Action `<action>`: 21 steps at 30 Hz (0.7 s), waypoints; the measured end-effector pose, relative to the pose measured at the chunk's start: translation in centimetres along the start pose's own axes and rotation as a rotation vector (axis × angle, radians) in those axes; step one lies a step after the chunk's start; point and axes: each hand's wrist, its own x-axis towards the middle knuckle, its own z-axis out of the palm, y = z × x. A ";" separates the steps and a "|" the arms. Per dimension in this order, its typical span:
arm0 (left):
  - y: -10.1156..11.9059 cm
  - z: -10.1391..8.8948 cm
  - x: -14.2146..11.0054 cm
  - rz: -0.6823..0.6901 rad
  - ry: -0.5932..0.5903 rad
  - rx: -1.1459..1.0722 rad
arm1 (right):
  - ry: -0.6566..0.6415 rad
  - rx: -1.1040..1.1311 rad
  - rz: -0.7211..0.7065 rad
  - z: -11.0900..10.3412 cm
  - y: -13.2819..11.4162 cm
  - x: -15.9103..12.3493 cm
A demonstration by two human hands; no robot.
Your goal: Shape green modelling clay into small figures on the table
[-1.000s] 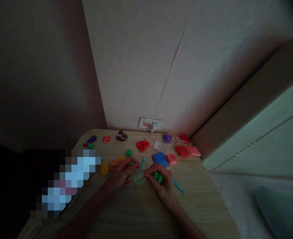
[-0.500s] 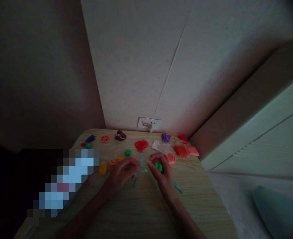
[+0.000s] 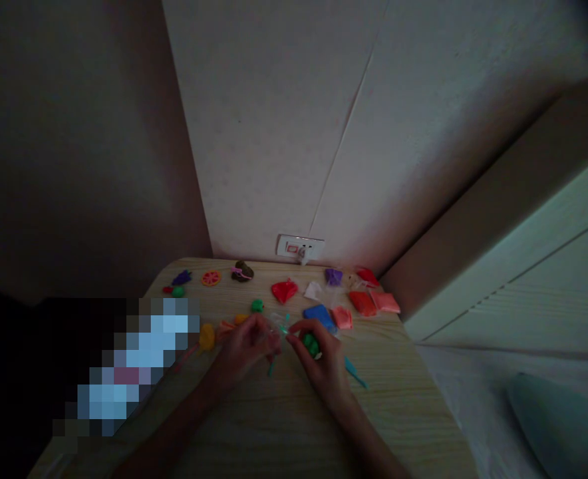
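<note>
A thin clear plastic bag [image 3: 277,322] with a little green stuff in it is pinched in my left hand [image 3: 247,349], over the middle of the table. My right hand [image 3: 328,356] has thumb and forefinger closed at the bag's right side, by the green bit. A green clay lump [image 3: 311,344] sits within that hand's curled fingers. Just beyond lies a blue clay packet [image 3: 318,316], beside a pink packet [image 3: 342,318]. One turquoise stick-like tool [image 3: 356,372] rests right of my right hand; another thin teal piece [image 3: 271,368] shows below my left fingers.
On the wooden table [image 3: 284,426] lie a red packet [image 3: 285,291], a purple packet [image 3: 333,277], orange-red packets [image 3: 362,303] and a small green piece [image 3: 257,305]. Yellow clay [image 3: 207,337] is left of my hands. Shaped pieces, including a citrus-like slice [image 3: 211,278], line the back. A wall socket [image 3: 300,248] is behind.
My right hand has moved left to the bag, with the green lump in it. The blue packet shows more fully now. My left hand has turned slightly.
</note>
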 end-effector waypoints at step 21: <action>0.6 -0.3 -0.6 0.150 0.211 0.540 | -0.107 0.187 0.126 0.1 0.0 0.6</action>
